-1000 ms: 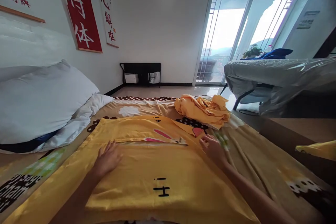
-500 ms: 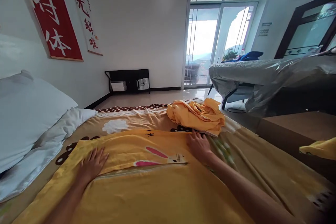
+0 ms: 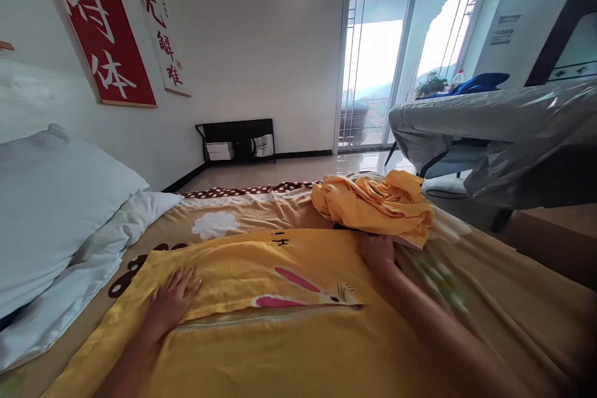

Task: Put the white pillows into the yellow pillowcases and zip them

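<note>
A: Surface and room?
B: Bed (image 3: 504,273) with a patterned sheet is filling the foreground. White pillow (image 3: 60,199) is sitting at its left edge, orange bundle (image 3: 373,202) near its far right corner. Beyond, red scroll (image 3: 102,37) is hanging on the wall, glass door (image 3: 373,56) is letting light in.
A: Yellow cloth (image 3: 280,354)?
B: Lying mid-bed, running out of view on the near side, so overall long axis: can't tell. Its slit is running left-right, roughly along the bed's far edge. Rabbit print (image 3: 334,296) is pointing ears left.
A: Grip?
B: Left hand (image 3: 175,295) is pressing flat, fingers spread wide. Right hand (image 3: 379,253) is touching the cloth's far edge beside the bundle; fingers partly hidden, can't tell if pinching.
</note>
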`<state>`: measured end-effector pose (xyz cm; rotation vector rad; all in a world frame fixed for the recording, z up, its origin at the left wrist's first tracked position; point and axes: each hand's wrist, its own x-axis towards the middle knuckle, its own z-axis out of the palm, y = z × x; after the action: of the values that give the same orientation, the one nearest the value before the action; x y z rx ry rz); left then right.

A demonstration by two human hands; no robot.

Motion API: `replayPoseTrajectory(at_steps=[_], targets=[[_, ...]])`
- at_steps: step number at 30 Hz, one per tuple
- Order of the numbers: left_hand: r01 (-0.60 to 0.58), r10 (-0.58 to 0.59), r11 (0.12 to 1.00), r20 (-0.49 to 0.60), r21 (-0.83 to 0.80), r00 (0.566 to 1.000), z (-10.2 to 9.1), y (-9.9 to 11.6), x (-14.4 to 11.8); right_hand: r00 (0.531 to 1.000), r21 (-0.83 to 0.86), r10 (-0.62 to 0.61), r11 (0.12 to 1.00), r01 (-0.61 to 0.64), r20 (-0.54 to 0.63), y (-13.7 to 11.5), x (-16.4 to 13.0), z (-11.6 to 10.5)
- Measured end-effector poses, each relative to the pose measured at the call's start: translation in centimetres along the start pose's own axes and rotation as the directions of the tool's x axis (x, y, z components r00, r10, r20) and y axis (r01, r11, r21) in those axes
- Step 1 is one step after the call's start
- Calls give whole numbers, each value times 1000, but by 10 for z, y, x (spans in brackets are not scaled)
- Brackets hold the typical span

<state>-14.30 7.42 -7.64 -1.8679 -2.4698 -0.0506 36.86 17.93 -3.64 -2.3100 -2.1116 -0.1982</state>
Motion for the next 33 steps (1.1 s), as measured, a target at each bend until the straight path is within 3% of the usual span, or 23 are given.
replayPoseTrajectory(at_steps=[3, 5, 7, 9, 11, 13, 15, 17, 18, 19, 20, 22, 25, 27, 29, 31, 33], targets=[[-40, 28, 994, 116, 102, 993, -24, 33, -18, 991, 39, -119, 992, 117, 59, -42, -17, -8], [-240, 227, 966, 130, 92, 965, -41, 77, -26, 954, 116, -293, 951, 285, 58, -81, -32, -15], [-399, 397, 917, 84, 5, 914, -50, 130, -24, 870, 200, -492, 851, 485, -16, -125, -47, -20], [-433, 435, 899, 22, -58, 900, -49, 177, -14, 759, 267, -640, 715, 646, -122, -160, -57, -21], [-466, 470, 881, 26, -83, 882, -40, 198, 1, 713, 326, -681, 645, 692, -165, -174, -56, -18], [-502, 507, 860, 42, -96, 861, -29, 182, 18, 741, 368, -660, 663, 652, -123, -159, -44, -11], [-492, 498, 865, 45, -96, 866, -21, 131, 36, 801, 372, -596, 733, 570, -55, -117, -27, 0], [-361, 361, 932, 72, -12, 930, -14, 62, 51, 870, 364, -492, 805, 468, -32, -62, -11, 15], [-228, 226, 973, 60, 33, 972, -11, 28, 57, 897, 359, -442, 835, 416, -10, -36, -5, 22], [-152, 148, 986, 65, 67, 987, -7, -3, 61, 921, 344, -390, 864, 368, -5, -13, 0, 28], [-78, 74, 994, 50, 82, 996, -3, -27, 64, 931, 322, -365, 882, 344, 6, 5, 4, 33], [73, -74, 994, 12, 75, 997, 3, -56, 66, 954, 284, -299, 916, 282, 17, 23, 8, 37], [151, -150, 988, -31, 43, 988, 5, -58, 64, 983, 256, -186, 950, 180, 0, 4, 6, 33], [161, -157, 986, -84, 39, 984, -2, -44, 60, 984, 272, -176, 946, 179, -34, -31, -2, 26], [132, -124, 991, -185, 32, 975, -12, -22, 53, 962, 294, -259, 916, 272, -84, -78, -15, 20], [8, -3, 1000, -252, 18, 968, -21, 8, 43, 910, 317, -396, 853, 414, -124, -131, -31, 15], [-221, 214, 975, -201, -12, 956, -25, 43, 29, 747, 362, -643, 665, 654, -168, -183, -46, 12]])
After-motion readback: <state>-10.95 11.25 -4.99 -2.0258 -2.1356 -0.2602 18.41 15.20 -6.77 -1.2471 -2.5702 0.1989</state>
